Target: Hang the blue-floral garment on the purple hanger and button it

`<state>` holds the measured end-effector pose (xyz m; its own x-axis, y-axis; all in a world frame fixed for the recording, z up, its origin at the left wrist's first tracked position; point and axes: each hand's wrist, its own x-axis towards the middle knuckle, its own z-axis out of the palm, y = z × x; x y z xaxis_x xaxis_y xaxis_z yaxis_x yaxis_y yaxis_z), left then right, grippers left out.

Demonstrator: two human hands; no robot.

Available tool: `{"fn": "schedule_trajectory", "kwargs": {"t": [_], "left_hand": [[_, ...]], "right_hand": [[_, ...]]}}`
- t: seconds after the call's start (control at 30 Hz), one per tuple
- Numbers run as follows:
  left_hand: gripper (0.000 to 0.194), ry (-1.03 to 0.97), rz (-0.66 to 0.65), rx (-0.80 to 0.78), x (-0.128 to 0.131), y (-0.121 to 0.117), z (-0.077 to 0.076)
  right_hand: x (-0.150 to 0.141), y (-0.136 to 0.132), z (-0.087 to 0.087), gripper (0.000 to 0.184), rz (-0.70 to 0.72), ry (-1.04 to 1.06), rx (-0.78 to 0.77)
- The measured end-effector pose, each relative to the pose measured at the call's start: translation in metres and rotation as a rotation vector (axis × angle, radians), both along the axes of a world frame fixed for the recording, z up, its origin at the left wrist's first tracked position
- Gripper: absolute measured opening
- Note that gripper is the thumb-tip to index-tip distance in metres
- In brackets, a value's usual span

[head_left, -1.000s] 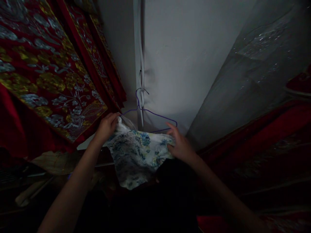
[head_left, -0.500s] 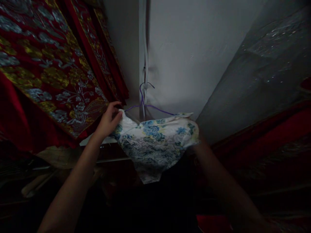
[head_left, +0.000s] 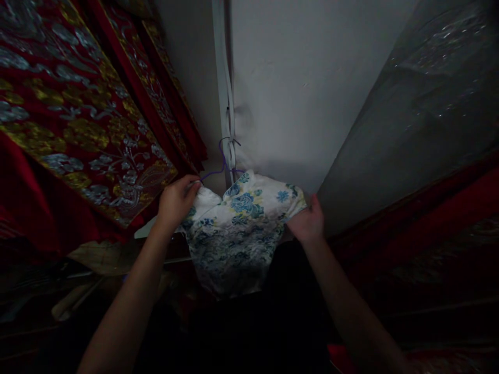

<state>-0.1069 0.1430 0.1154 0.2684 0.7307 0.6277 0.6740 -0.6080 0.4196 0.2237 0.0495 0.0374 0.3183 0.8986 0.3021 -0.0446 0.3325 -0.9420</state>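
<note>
A white short-sleeved top [head_left: 241, 208] with blue and yellow flowers and a standing collar hangs in front of me, its lower part dark. Inside its neck is a purple wire clothes hanger [head_left: 223, 156], whose hook sits against the pale cords. My left hand [head_left: 177, 202] is closed in a pinch on the hanger's left arm, at the top's left shoulder. At the other side, my right hand [head_left: 310, 221] grips the sleeve, thumb up along its edge and fingers partly hidden by the cloth. The right arm of the hanger is mostly covered by the top.
Red cloth with gold and silver embroidery [head_left: 89, 119] hangs at the left. A pale wall [head_left: 304, 93] with a vertical strip and cords stands ahead. Clear plastic sheeting [head_left: 429, 88] and more red fabric [head_left: 429, 223] are at the right. Dim clutter [head_left: 101, 257] lies low left.
The top's right shoulder has been drawn up over the hanger's right arm, which was bare before. My right hand, then hidden behind the cloth, now shows at the sleeve.
</note>
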Motion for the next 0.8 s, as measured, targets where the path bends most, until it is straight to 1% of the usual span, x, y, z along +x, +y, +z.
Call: {"fn": "schedule_trajectory", "kwargs": {"t": [0.03,0.1,0.17,0.2,0.23,0.27,0.3,0.33,0.37,0.4,0.43,0.47,0.5,0.53,0.57,0.6,0.63,0.67,0.7,0.73,0.77,0.8], "left_hand": [[0.03,0.008,0.035,0.014,0.003,-0.002,0.0],[0.029,-0.002,0.107,0.051,0.007,-0.003,0.003],[0.026,-0.047,0.162,0.076,0.005,-0.001,0.006],[0.025,-0.079,0.177,0.074,0.003,0.001,0.007],[0.024,-0.122,0.184,0.062,0.0,0.003,0.008],[0.025,-0.177,0.173,0.037,-0.004,0.005,0.008],[0.031,-0.251,0.146,0.003,-0.007,0.006,0.008],[0.037,-0.332,0.098,-0.038,-0.009,0.006,0.009],[0.043,-0.412,0.036,-0.075,-0.01,0.005,0.01],[0.047,-0.487,-0.034,-0.103,-0.009,0.003,0.012],[0.05,-0.555,-0.108,-0.12,-0.006,-0.002,0.014],[0.053,-0.627,-0.182,-0.132,-0.001,-0.008,0.017],[0.055,-0.709,-0.262,-0.154,0.006,-0.017,0.021],[0.056,-0.798,-0.354,-0.205,0.015,-0.027,0.026],[0.057,-0.894,-0.455,-0.285,0.024,-0.038,0.03],[0.056,-0.976,-0.566,-0.399,0.033,-0.05,0.034],[0.055,-1.028,-0.677,-0.525,0.042,-0.062,0.037],[0.053,-1.059,-0.773,-0.638,0.049,-0.073,0.039],[0.052,-1.074,-0.846,-0.729,0.056,-0.081,0.04],[0.049,-1.079,-0.89,-0.788,0.06,-0.087,0.04],[0.045,-1.078,-0.902,-0.818,0.063,-0.09,0.039],[0.037,-1.058,-0.898,-0.839,0.063,-0.09,0.037]], "right_hand": [[0.005,0.0,0.013,0.086,0.029,-0.001,0.018],[0.007,-0.002,0.047,0.085,0.071,-0.038,0.075],[-0.003,-0.006,0.08,0.083,0.092,-0.065,0.149],[-0.012,-0.011,0.093,0.084,0.107,-0.081,0.176],[-0.022,-0.017,0.104,0.087,0.141,-0.103,0.192],[-0.033,-0.025,0.11,0.092,0.214,-0.14,0.193],[-0.043,-0.034,0.113,0.096,0.34,-0.196,0.183],[-0.051,-0.042,0.113,0.098,0.511,-0.27,0.174],[-0.058,-0.049,0.109,0.095,0.686,-0.355,0.169],[-0.063,-0.054,0.103,0.087,0.807,-0.446,0.175],[-0.066,-0.055,0.096,0.074,0.838,-0.537,0.194],[-0.069,-0.052,0.087,0.06,0.764,-0.616,0.224],[-0.07,-0.046,0.078,0.051,0.61,-0.675,0.257],[-0.071,-0.038,0.068,0.053,0.423,-0.708,0.285],[-0.071,-0.027,0.06,0.063,0.263,-0.72,0.304],[-0.071,-0.017,0.052,0.07,0.167,-0.708,0.314],[-0.07,-0.006,0.046,0.071,0.144,-0.677,0.301],[-0.068,0.002,0.041,0.063,0.186,-0.632,0.258],[-0.066,0.007,0.037,0.053,0.276,-0.579,0.185],[-0.062,0.01,0.034,0.046,0.382,-0.513,0.088],[-0.058,0.01,0.032,0.047,0.474,-0.434,-0.016],[-0.052,0.007,0.03,0.051,0.525,-0.342,-0.108]]}}
